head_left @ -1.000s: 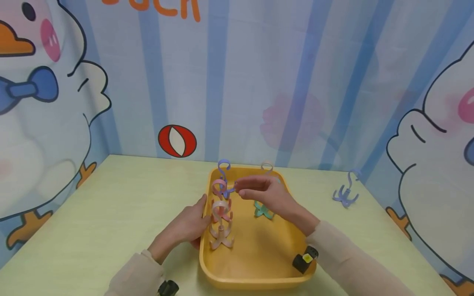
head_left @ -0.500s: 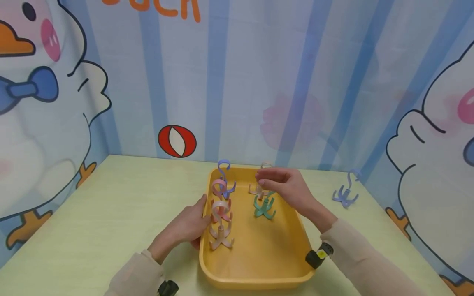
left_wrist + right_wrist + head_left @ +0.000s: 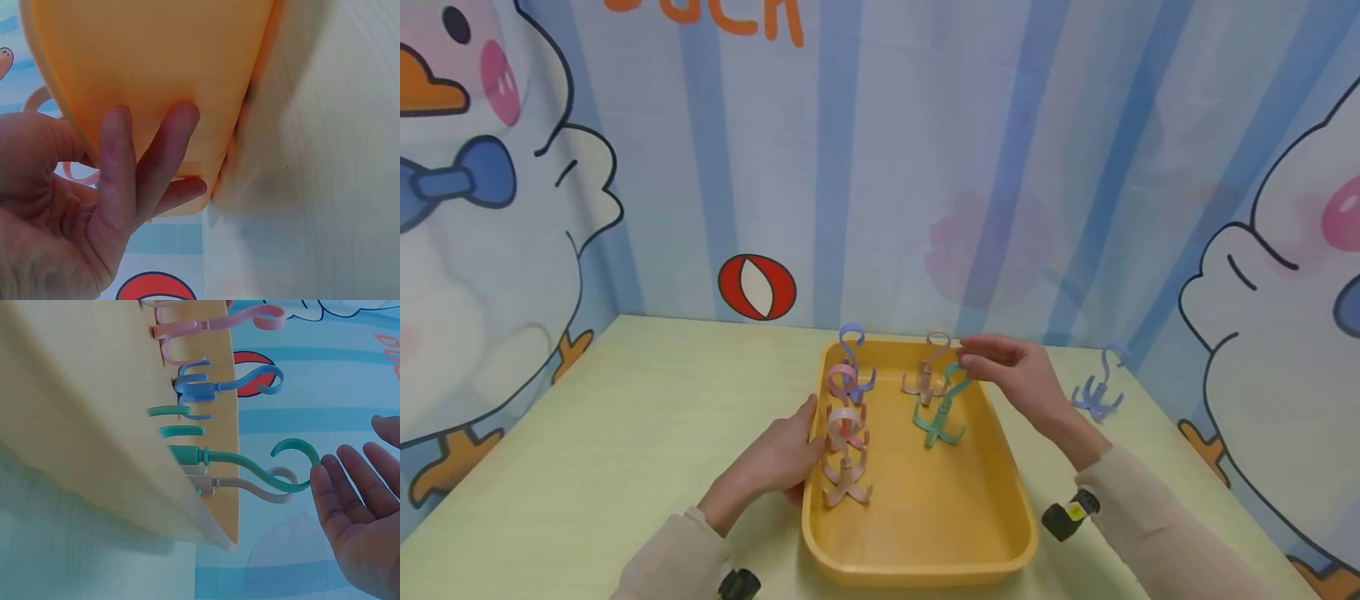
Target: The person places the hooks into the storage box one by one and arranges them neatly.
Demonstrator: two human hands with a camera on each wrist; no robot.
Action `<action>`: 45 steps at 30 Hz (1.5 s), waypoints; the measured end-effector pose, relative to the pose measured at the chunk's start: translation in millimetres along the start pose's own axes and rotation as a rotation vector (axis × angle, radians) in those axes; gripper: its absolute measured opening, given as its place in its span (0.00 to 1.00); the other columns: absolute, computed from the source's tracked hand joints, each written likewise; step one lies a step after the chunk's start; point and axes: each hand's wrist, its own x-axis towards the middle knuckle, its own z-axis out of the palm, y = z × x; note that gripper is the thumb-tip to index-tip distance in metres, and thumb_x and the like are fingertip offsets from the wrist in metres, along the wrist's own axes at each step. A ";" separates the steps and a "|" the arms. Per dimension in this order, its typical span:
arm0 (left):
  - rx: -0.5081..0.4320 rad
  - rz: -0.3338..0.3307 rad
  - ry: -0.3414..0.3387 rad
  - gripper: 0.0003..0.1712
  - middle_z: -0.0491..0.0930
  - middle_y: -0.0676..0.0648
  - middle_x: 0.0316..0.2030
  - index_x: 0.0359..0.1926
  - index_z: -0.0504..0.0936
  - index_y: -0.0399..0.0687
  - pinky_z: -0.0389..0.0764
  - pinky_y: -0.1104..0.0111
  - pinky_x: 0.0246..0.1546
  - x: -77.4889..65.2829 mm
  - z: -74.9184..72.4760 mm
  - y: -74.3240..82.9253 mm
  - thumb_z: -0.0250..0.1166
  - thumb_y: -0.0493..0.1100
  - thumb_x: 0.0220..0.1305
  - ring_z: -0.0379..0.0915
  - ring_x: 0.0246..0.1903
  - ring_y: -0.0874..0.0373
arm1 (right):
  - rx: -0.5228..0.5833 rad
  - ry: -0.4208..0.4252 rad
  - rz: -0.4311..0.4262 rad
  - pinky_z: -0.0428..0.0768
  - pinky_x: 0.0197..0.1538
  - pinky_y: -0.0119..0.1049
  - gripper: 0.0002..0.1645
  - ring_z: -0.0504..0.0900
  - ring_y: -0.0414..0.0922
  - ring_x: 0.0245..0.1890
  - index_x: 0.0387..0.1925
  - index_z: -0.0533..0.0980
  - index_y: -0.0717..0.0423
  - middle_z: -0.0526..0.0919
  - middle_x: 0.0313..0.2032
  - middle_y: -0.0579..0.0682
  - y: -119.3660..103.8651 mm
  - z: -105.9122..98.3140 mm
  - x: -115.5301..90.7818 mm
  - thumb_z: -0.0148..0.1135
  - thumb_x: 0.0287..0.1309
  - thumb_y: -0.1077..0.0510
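Note:
A yellow tray (image 3: 917, 575) holds several plastic four-pronged swivel hooks. Its left wall is gripped by my left hand (image 3: 782, 450), whose fingers lie along the outside in the left wrist view. A green hook (image 3: 942, 421) stands in the tray's right side, leaning right. Its curved top is by the fingertips of my right hand (image 3: 1018, 375); fingers straight and loose, they appear to touch it in the right wrist view. Behind it stands a beige hook (image 3: 925, 379). Along the left wall are a blue-purple hook (image 3: 853, 371), a pink hook (image 3: 842, 379) and another beige hook (image 3: 846, 483).
A light purple hook (image 3: 1097, 396) stands on the pale green table (image 3: 700, 367), right of the tray. Behind is a striped blue curtain (image 3: 880, 167) with printed ducks.
My right hand has moved right from over the tray's middle to its right edge, uncovering the back beige hook. The green hook now tilts right. My left hand has stayed on the tray.

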 end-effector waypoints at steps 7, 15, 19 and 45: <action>-0.013 -0.031 -0.009 0.41 0.77 0.39 0.35 0.75 0.40 0.47 0.80 0.62 0.14 0.3 -1.3 0.9 0.52 0.47 0.71 0.78 0.13 0.52 | 0.006 0.017 -0.030 0.81 0.50 0.41 0.24 0.82 0.51 0.49 0.54 0.77 0.59 0.82 0.51 0.56 -1.3 -7.2 0.6 0.63 0.59 0.51; -0.014 -0.035 -0.010 0.39 0.77 0.40 0.33 0.75 0.41 0.48 0.80 0.62 0.14 0.8 -0.2 0.9 0.51 0.46 0.71 0.78 0.13 0.52 | 0.008 0.059 -0.029 0.82 0.48 0.40 0.24 0.83 0.43 0.47 0.55 0.76 0.61 0.82 0.50 0.55 6.2 -23.8 -3.6 0.62 0.60 0.53; -0.018 -0.036 -0.008 0.40 0.77 0.40 0.33 0.75 0.41 0.48 0.80 0.62 0.14 0.3 -0.8 1.0 0.51 0.46 0.71 0.78 0.13 0.52 | 0.013 0.090 -0.025 0.82 0.47 0.37 0.24 0.84 0.41 0.45 0.55 0.76 0.61 0.83 0.49 0.51 12.3 -33.8 -5.3 0.62 0.60 0.54; -0.018 -0.025 -0.009 0.40 0.77 0.40 0.32 0.75 0.42 0.48 0.80 0.62 0.13 0.1 0.8 1.0 0.52 0.49 0.71 0.77 0.13 0.53 | 0.025 0.314 0.057 0.82 0.44 0.32 0.24 0.84 0.35 0.40 0.55 0.76 0.62 0.86 0.41 0.44 39.5 -70.6 -20.9 0.64 0.58 0.55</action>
